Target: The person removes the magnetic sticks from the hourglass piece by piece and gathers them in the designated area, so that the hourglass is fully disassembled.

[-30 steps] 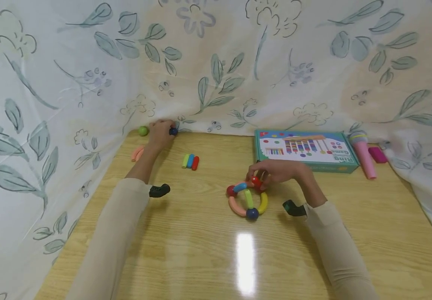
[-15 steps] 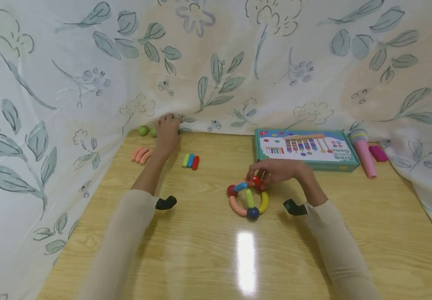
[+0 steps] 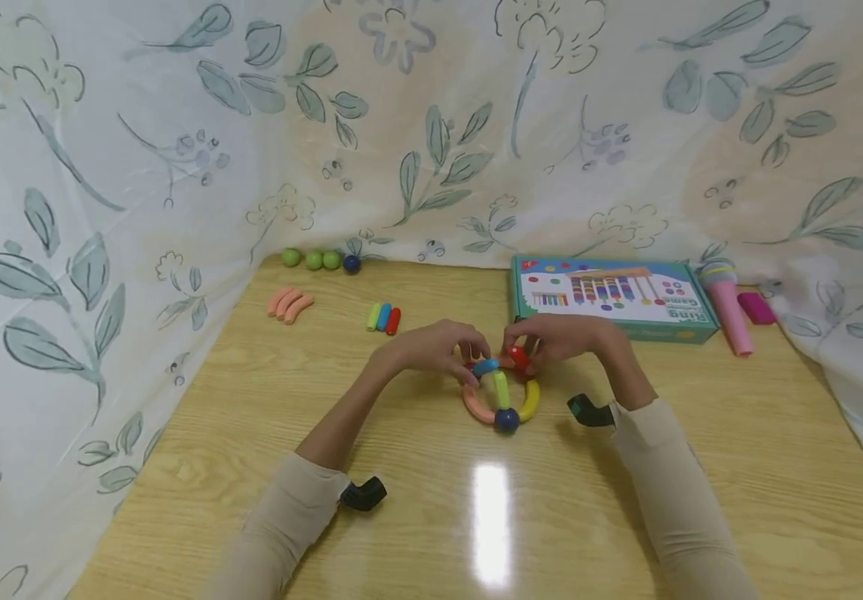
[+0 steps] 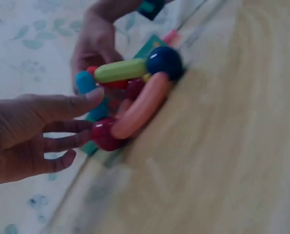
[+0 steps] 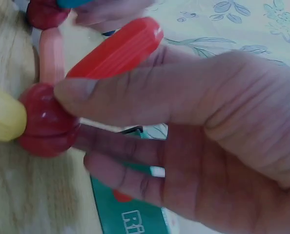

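Observation:
A ring of magnetic building sticks and balls lies on the table between both hands. Curved pink (image 3: 476,405) and yellow (image 3: 531,400) sticks meet at a dark blue ball (image 3: 507,419), from which a light green stick (image 3: 502,390) rises. My left hand (image 3: 435,348) holds the ring's left corner: its thumb lies against a blue stick (image 4: 86,83), its fingers touch a dark red ball (image 4: 106,134). My right hand (image 3: 562,336) grips another dark red ball (image 5: 45,124) between thumb and fingers. A red stick (image 5: 120,48) slants up from that corner, behind the thumb.
Green balls (image 3: 315,261) and a blue ball (image 3: 351,264) line the back left. Curved pink sticks (image 3: 290,305) and short straight sticks (image 3: 384,317) lie nearer. At back right are a game box (image 3: 611,292), a pink toy microphone (image 3: 731,312) and a magenta block (image 3: 756,308).
My left hand has come from the balls at the back left to the ring's left corner and taken hold there. My right hand has stayed on its corner.

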Demonstrator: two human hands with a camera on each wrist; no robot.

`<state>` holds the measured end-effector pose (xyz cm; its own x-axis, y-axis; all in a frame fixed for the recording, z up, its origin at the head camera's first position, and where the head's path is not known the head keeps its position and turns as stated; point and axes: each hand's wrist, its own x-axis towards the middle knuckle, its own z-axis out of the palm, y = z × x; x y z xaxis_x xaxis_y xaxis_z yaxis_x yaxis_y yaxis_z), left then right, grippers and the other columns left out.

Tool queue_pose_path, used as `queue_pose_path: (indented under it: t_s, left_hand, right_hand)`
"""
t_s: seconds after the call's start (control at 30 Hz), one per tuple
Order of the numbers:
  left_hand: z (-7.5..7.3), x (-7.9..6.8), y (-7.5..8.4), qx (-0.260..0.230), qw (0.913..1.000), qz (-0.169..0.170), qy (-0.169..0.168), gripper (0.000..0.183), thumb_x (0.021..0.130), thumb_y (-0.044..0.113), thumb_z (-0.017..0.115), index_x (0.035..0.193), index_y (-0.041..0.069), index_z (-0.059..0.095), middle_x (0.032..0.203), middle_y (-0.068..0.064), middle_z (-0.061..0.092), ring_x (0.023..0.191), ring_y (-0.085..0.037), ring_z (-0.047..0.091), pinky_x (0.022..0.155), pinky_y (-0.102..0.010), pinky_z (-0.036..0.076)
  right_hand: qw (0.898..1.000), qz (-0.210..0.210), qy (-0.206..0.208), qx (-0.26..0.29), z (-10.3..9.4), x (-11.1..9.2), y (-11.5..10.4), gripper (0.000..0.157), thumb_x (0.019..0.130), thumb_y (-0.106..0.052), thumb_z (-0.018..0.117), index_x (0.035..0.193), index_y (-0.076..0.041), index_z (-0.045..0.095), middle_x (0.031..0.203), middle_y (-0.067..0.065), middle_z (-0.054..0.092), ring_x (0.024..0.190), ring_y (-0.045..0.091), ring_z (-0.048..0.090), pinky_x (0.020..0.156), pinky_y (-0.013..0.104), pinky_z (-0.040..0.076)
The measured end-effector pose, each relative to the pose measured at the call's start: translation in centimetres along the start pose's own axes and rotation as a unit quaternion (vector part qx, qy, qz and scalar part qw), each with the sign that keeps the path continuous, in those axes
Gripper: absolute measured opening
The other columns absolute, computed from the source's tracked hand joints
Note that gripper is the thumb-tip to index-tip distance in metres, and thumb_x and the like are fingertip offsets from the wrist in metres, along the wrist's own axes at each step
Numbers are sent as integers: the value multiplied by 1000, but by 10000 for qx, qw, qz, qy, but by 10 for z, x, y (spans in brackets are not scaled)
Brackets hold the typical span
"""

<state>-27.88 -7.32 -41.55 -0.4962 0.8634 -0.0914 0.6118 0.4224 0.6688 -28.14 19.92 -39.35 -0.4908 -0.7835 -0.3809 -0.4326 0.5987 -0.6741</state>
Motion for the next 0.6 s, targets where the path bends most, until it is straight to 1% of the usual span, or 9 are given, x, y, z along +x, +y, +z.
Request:
queue_pose_path:
  t_s: [0.07,0.13,0.23,0.33,0.43,0.5,0.6]
  left_hand:
    - [8,4,2,124,9999,-87,79,32,92,22,82,120,9,74,114,-5,72,101,-13,65,91,-21,53]
    - [13,6,4,199,9995,-154,178,25,93,19,80,116,9,77,109,-4,72,98,-13,64,88,-21,53]
    - [14,7,8,356,9984,-266,343,21,94,15,78,114,9,78,108,-4,71,97,-15,65,89,-23,53]
    - [15,6,9,525,9970,-352,439,23,95,13,78,117,8,78,111,-5,70,100,-16,65,91,-24,54]
    - [15,5,10,648,9961,-341,501,27,93,13,79,120,7,77,114,-7,70,102,-18,66,91,-24,55]
    - [16,6,10,680,9957,-298,546,28,93,13,79,120,6,77,114,-7,70,100,-17,65,89,-22,54]
    - [20,9,9,696,9955,-167,627,26,94,11,78,118,5,77,112,-7,70,96,-15,62,85,-20,52]
  right_hand:
    - [9999,60,10,-86,0,-2,0,25,95,-1,71,116,-11,64,127,9,69,121,34,69,103,48,57]
    - [9997,163,40,-154,-1,-4,0,22,95,-1,71,112,-11,63,124,8,69,121,33,69,104,50,56]
    - [9992,300,79,-253,-2,-7,-1,21,94,-1,72,109,-13,64,119,4,70,119,30,69,104,49,56]
    - [9982,456,3,-391,-2,-9,-3,24,94,-2,73,113,-15,65,117,1,71,115,24,70,103,46,56]
    - [9969,519,-65,-594,0,-9,-3,25,93,-5,74,114,-16,66,115,0,71,110,19,69,100,43,57]
    - [9960,500,-64,-739,1,-8,-2,24,92,-7,76,113,-16,67,112,0,72,107,17,68,99,41,57]
    - [9956,466,-58,-809,3,-6,-1,21,92,-8,77,109,-15,66,108,-1,71,103,16,68,96,39,57]
